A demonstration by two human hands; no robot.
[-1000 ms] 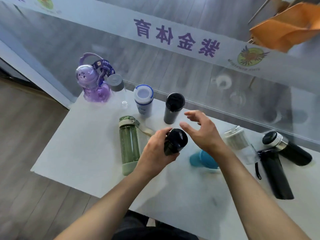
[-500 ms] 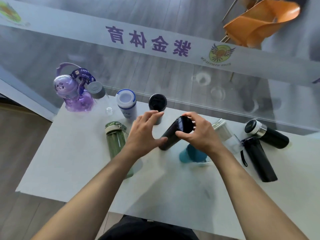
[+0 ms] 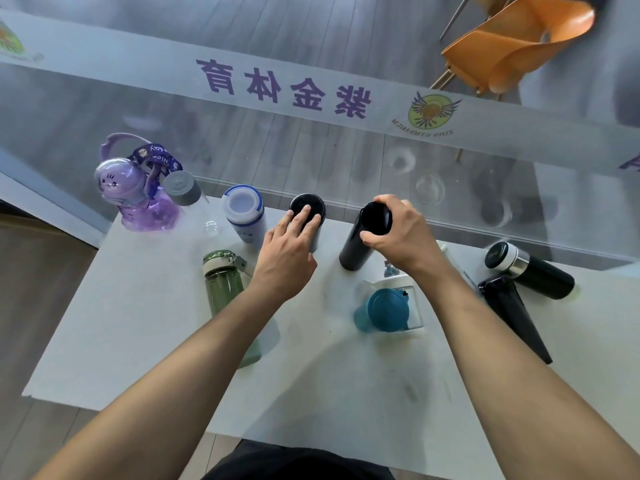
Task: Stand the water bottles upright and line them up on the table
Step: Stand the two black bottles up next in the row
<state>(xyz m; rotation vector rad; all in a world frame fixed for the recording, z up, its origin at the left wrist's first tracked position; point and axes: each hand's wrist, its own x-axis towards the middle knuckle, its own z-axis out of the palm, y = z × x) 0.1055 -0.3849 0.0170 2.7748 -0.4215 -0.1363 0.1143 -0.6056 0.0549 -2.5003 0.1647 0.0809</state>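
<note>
A tall, matte black bottle (image 3: 358, 244) with a glossy black cap stands at the back of the white bench (image 3: 121, 323), base down and leaning slightly, just right of a shorter black-capped bottle (image 3: 308, 203). The right hand (image 3: 401, 233) grips its top, fingers (image 3: 386, 201) curled over the cap and thumb pressed to the near side. The left hand (image 3: 285, 254) lies flat, its fingers straight and a little apart, tips resting on the shorter bottle's cap. A green bottle (image 3: 223, 285) lies beside the left wrist, and two black flasks (image 3: 533, 273) lie at the right.
</note>
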